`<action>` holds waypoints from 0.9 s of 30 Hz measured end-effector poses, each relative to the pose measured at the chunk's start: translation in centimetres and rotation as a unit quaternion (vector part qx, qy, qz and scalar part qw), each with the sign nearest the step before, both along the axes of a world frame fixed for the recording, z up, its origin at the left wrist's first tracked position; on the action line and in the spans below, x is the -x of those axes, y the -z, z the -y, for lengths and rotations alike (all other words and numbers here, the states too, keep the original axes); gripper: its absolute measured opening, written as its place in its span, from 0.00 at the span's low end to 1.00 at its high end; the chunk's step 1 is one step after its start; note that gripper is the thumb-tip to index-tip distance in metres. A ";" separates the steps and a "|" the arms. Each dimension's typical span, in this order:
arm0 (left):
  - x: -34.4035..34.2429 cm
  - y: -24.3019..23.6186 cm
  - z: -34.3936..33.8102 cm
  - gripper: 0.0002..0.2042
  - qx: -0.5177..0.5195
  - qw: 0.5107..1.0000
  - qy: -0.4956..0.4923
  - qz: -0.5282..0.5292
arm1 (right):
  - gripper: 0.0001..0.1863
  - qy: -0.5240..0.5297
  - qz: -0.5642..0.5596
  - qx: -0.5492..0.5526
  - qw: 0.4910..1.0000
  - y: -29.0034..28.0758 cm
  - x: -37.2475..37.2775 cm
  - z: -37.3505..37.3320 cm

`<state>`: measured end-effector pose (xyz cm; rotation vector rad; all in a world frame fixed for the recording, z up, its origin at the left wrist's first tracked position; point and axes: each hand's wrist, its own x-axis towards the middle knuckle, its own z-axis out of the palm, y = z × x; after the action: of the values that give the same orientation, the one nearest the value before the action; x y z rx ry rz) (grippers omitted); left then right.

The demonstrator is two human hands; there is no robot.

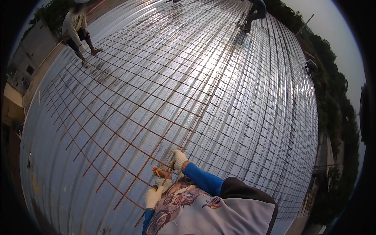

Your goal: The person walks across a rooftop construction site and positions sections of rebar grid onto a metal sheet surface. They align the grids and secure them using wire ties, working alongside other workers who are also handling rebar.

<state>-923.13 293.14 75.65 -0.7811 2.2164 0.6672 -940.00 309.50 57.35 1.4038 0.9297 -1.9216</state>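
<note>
My left hand [153,197], in a white knit glove, is closed at a brown rebar [140,220] that passes under it, close to my body. Farther forward, my gloved right hand [180,159] is closed beside a bar crossing of the rebar mesh [129,117]. Whatever its fingers hold is too small and dark to make out. My sandalled foot [160,172] shows between the two hands. The mesh lies over shiny ribbed metal decking [51,176].
A person in a light long-sleeved top [74,29] stands bent at the mesh's far left edge. Another person in dark clothes [256,11] bends at the far end, and a third [311,67] is at the right edge. Loose bar ends stick out at left. Trees [333,90] border the deck.
</note>
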 end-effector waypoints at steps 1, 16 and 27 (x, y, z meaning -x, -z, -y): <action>0.1 -0.1 -0.2 0.33 -0.001 1.000 0.004 0.002 | 0.12 0.005 0.018 0.011 1.000 0.4 -0.2 -0.3; -1.2 1.5 0.3 0.33 0.020 0.999 0.011 -0.047 | 0.18 0.057 0.009 0.112 0.992 -1.4 -0.8 -1.1; -0.2 0.7 -1.0 0.34 0.006 1.000 -0.023 -0.011 | 0.14 0.018 0.074 0.014 0.997 -2.9 0.4 -0.3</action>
<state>-922.95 294.10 74.99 -0.8367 2.2308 0.6886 -940.41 309.83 60.23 1.5331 0.8107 -1.8214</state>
